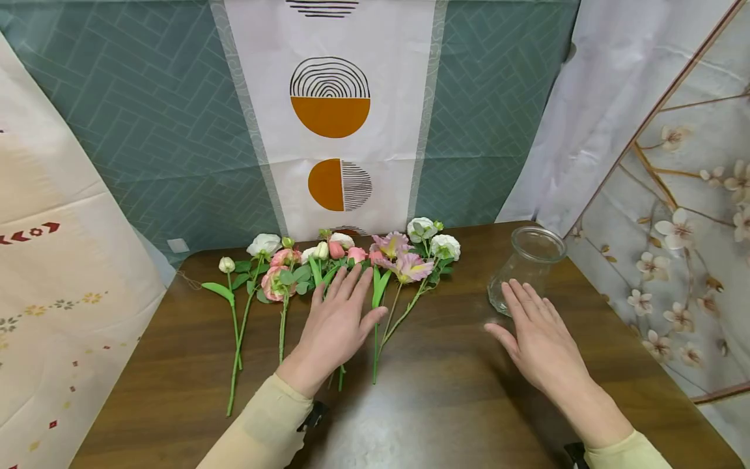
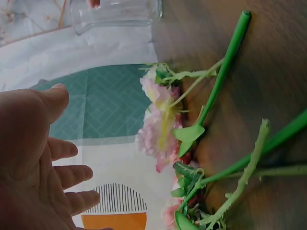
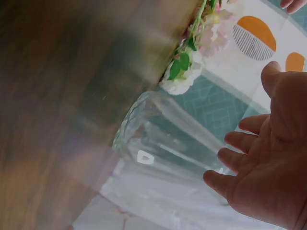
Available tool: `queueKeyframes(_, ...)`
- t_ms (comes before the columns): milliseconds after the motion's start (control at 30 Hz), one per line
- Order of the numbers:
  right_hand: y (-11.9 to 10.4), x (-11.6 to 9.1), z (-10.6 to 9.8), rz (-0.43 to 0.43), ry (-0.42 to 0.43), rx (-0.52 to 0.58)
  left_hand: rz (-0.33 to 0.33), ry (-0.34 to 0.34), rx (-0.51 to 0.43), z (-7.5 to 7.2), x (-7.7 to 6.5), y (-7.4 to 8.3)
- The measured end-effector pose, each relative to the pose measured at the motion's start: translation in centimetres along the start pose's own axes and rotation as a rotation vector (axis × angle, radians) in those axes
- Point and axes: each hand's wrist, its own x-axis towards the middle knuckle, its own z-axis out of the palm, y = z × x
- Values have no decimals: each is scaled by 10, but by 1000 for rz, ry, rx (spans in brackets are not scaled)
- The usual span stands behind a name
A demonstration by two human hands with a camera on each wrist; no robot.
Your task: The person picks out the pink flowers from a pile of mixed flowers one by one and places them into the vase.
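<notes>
My left hand (image 1: 336, 319) hovers over the middle of a row of artificial flowers, fingers extended, holding nothing. Pink roses (image 1: 275, 283), white blooms (image 1: 445, 247), tulips (image 1: 336, 250) and pinkish-purple flowers (image 1: 410, 267) lie with their heads toward the back and green stems (image 1: 234, 381) toward me. Part of the row is hidden under that hand. To the right, a clear glass vase (image 1: 540, 246) stands upright on the table. My right hand (image 1: 541, 342) is held in front of it with straight fingers, overlapping its lower part in the head view; the right wrist view shows the vase (image 3: 158, 129) beyond the fingertips.
Everything lies on a dark brown wooden table (image 1: 433, 404). Behind it hangs a green and white cloth (image 1: 492, 98) with orange half circles. A cream cloth (image 1: 53, 293) borders the left side, and a flower-printed cloth (image 1: 685, 247) borders the right.
</notes>
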Motion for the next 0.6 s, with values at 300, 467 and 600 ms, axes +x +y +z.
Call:
queueKeyframes(300,21,-13,-6,51,6,1,29,14,-20,3,4,5)
queueKeyframes(467,35,-13,-10,74,15,10,26,21,-21,3,4,6)
queueKeyframes(600,45,-11,-12,100,11,38,23,11,-27,2,4,6)
